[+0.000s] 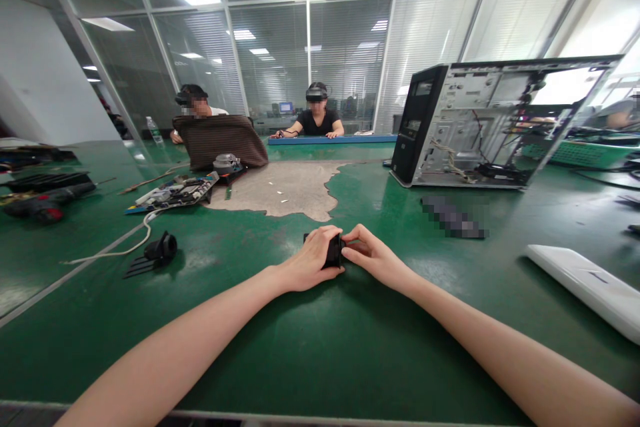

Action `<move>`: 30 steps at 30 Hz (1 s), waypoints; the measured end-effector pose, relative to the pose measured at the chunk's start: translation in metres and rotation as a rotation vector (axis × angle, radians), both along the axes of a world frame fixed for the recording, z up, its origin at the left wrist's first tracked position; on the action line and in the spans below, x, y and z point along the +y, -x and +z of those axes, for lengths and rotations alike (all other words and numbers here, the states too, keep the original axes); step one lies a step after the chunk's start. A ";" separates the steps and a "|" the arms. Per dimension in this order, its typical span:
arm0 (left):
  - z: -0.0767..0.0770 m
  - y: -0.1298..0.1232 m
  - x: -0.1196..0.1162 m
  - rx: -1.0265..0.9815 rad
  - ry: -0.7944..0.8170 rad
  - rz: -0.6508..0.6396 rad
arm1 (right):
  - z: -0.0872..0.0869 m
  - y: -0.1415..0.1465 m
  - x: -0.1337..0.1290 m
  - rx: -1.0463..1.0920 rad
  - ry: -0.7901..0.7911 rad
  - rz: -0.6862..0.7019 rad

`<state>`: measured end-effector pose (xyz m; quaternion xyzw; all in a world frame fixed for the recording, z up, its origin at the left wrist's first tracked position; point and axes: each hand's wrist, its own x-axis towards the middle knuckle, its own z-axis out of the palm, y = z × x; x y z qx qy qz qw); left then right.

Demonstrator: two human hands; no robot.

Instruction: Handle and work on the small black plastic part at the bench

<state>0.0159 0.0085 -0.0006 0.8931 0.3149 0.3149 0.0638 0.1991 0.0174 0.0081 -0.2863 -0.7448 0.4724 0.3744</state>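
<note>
A small black part is between my hands, low over the green table. My left hand wraps round it from the left, fingers over its top and thumb along its near side. My right hand pinches the right edge of the same part between thumb and fingertips. Its exact shape is mostly hidden by my fingers. To the left lies a black piece with a round end and several long prongs, touched by neither hand.
An open computer case stands at the back right, near a pixelated dark object and a white panel. A circuit board, cables and a brown-covered object are at the left. Two people sit across the table.
</note>
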 end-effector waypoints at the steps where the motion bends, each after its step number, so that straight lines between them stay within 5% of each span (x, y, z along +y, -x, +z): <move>1: 0.000 0.000 0.000 -0.003 0.001 0.001 | 0.000 0.001 0.000 0.002 -0.004 -0.016; 7: 0.000 -0.001 0.002 -0.010 0.016 0.005 | 0.000 0.002 0.003 -0.022 0.014 -0.065; 14: -0.002 -0.001 0.004 -0.040 0.049 0.024 | 0.000 -0.001 0.002 0.033 0.049 0.054; 23: -0.001 -0.002 0.003 -0.041 0.058 0.035 | -0.003 0.002 0.006 -0.026 0.031 -0.054; 30: -0.001 -0.001 0.003 -0.002 0.079 0.058 | 0.000 -0.003 0.004 0.000 0.041 0.080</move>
